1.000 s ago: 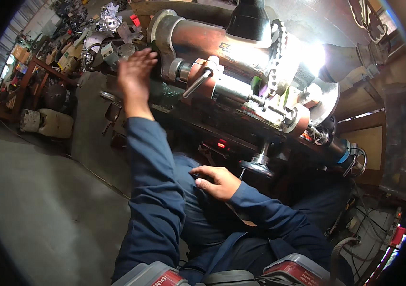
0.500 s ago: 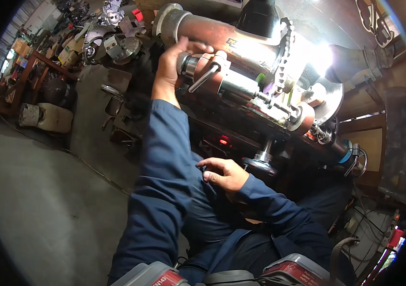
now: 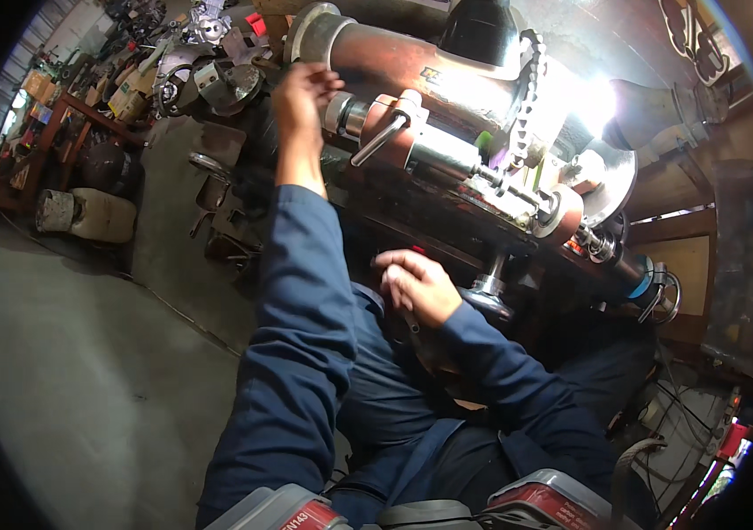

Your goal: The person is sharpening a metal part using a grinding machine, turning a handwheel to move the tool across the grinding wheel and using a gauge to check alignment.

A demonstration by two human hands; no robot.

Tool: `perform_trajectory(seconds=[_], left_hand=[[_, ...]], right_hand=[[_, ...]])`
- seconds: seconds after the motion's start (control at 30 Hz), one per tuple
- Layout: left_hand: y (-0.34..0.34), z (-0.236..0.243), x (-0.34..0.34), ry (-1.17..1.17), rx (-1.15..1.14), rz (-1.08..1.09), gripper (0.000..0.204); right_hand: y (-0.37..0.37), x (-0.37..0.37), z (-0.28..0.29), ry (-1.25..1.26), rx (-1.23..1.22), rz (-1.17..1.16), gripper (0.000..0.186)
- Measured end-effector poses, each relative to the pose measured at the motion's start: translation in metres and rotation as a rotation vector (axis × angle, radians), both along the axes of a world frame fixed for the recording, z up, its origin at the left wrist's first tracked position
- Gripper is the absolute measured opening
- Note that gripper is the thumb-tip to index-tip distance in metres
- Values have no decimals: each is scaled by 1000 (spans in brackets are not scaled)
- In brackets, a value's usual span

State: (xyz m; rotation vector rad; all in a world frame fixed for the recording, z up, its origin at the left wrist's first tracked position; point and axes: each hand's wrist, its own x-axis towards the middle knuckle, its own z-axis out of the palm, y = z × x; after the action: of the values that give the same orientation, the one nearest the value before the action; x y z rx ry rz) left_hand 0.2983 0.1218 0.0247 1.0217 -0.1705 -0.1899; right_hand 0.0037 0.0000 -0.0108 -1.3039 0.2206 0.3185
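Note:
My left hand (image 3: 302, 110) is raised beside the knurled metal end (image 3: 338, 113) of a machine's spindle, with a small gap between them. Its fingers are loosely bent and apart, and I see nothing in them. Next to that end, a red-brown clamp block (image 3: 384, 132) carries a bare metal lever (image 3: 378, 141). A shiny shaft (image 3: 509, 187) runs on to a round red-rimmed holder (image 3: 560, 215). Lower down, in front of my lap, the fingers of my right hand (image 3: 422, 284) are curled. A thin grey metal rod (image 3: 412, 321) sticks out below them; its other end is hidden.
A large worn red-grey cylinder (image 3: 385, 57) lies behind the spindle, under a black lamp hood (image 3: 480, 35) and bright light. A chrome handwheel (image 3: 488, 303) juts out below. At left stand a dirty plastic canister (image 3: 102, 215) and a cluttered workbench (image 3: 67, 115).
My left hand has let go of the knurled end and drawn back leftward. My right hand has risen slightly from my thigh, and the grey rod now shows beneath it.

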Motion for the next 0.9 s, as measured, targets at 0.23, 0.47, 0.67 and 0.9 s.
perform_trajectory(seconds=[0.23,0.47,0.67,0.9], left_hand=[[39,9,-99,116,871,-65,30],[8,-61,-158,77,676,11,32],[-25,-57,-162,530,249,-76,13],[-10,-68,-151,606,246,-230,10]], right_hand=[[15,63,-54,331,551,-524,33],[41,97,-65,207,775,-764,21],[33,110,-91,215,802,-799,25],[39,97,-76,238,1012,-764,12]])
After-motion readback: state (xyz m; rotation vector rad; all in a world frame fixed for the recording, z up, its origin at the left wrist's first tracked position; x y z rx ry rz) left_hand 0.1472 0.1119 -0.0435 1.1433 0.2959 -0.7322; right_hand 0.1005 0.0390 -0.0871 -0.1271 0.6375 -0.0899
